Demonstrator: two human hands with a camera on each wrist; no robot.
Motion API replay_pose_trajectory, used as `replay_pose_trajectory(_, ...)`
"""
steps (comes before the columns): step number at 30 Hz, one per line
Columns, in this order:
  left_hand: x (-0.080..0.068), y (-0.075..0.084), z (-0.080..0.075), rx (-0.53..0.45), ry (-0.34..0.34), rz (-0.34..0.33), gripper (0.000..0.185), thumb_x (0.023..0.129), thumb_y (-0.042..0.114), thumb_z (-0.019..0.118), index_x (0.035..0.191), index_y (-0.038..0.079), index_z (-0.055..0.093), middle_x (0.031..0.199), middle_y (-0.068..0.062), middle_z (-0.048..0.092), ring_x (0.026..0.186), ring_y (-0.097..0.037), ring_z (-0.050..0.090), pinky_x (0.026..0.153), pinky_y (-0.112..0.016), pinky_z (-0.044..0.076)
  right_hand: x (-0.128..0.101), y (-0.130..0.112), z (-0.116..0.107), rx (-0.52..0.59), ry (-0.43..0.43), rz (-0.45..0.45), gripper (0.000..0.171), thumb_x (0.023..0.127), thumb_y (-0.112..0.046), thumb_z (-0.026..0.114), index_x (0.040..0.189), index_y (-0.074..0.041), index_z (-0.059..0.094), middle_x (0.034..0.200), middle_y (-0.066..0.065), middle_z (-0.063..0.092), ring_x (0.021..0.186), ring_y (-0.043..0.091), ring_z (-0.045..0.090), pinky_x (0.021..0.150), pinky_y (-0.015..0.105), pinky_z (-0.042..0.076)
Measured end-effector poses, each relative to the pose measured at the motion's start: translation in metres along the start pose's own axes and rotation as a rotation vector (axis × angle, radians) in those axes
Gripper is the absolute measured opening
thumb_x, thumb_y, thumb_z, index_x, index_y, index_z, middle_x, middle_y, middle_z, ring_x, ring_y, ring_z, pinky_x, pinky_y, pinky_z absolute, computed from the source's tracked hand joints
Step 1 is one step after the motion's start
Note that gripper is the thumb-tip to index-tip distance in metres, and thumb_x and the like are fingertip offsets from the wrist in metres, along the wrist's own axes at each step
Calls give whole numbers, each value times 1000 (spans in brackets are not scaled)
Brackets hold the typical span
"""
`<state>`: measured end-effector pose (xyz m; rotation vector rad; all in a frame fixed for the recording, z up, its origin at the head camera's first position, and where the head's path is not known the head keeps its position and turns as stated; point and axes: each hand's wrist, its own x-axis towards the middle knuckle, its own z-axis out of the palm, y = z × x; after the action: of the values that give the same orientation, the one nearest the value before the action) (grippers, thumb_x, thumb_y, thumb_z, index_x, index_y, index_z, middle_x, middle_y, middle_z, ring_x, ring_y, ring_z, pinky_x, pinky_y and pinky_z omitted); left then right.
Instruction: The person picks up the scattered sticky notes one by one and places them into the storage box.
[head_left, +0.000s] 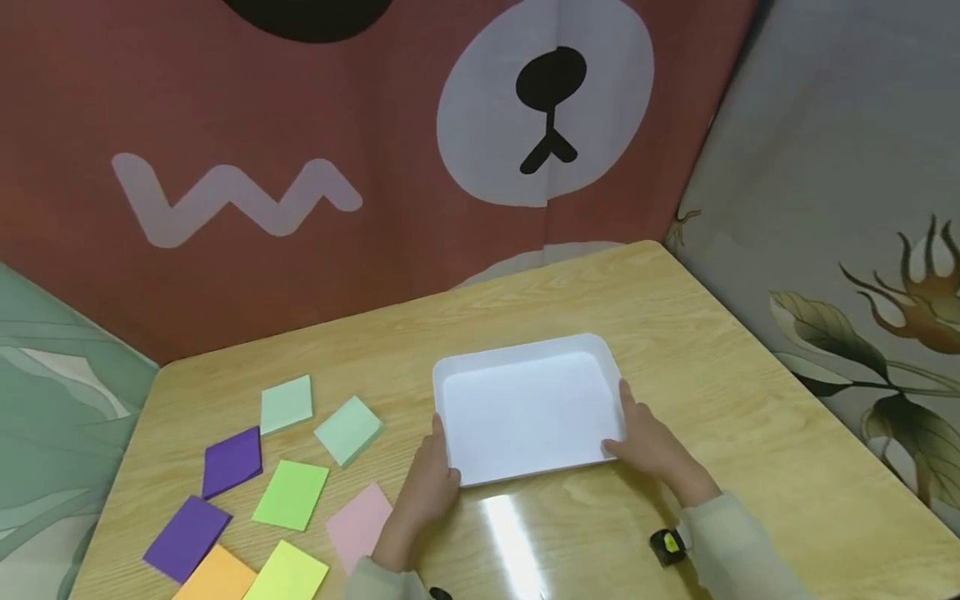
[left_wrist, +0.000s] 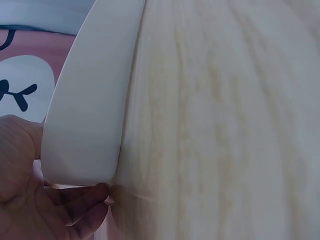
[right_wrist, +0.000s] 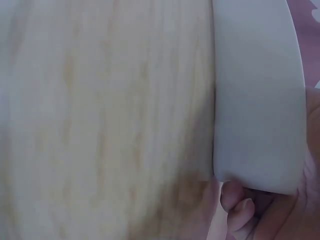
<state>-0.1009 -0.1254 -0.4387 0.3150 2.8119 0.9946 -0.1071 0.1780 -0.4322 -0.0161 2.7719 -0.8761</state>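
White tray (head_left: pixel 525 408), rectangular, shallow-walled; appears to rest on the wood-grain table (head_left: pixel 765 400), which extends past it on all sides.

Left hand (head_left: pixel 431 475): at the tray's near left corner, fingers curled about the wall, closed to its thickness, tray in hold.

Right hand (head_left: pixel 654 440): at the tray's near right corner, thumb over the rim, fingers curled outside; same hold.

Paper pads, eight, all left of the tray: two mint green pads (head_left: pixel 349 431), two purple pads (head_left: pixel 232 462), one lime pad (head_left: pixel 291 495), one pink pad (head_left: pixel 360 525) beside the left wrist, one yellow pad (head_left: pixel 287 573), one orange pad (head_left: pixel 217 575).

Black device (head_left: pixel 667 547), small: nearer the wearer than the tray's near right corner, beside the right cuff (head_left: pixel 720 525).

Step, as judged: two-handed positioning of the tray. Next move, as judged: calls for even pressure at both corners if shifting it, or even release if leaving it.
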Motion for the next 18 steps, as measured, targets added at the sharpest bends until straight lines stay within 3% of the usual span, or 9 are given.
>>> replay_pose_trajectory(18,-18,-6,-2,62,42,7,72,70,0,45,130,-16,9,112,-31,41,100,-37,43,87,-44,33,-4,-8,7,-12,-13,-29,89,75,-17,61,131,13,-2,119,42,26,106,48,36,84,52,32)
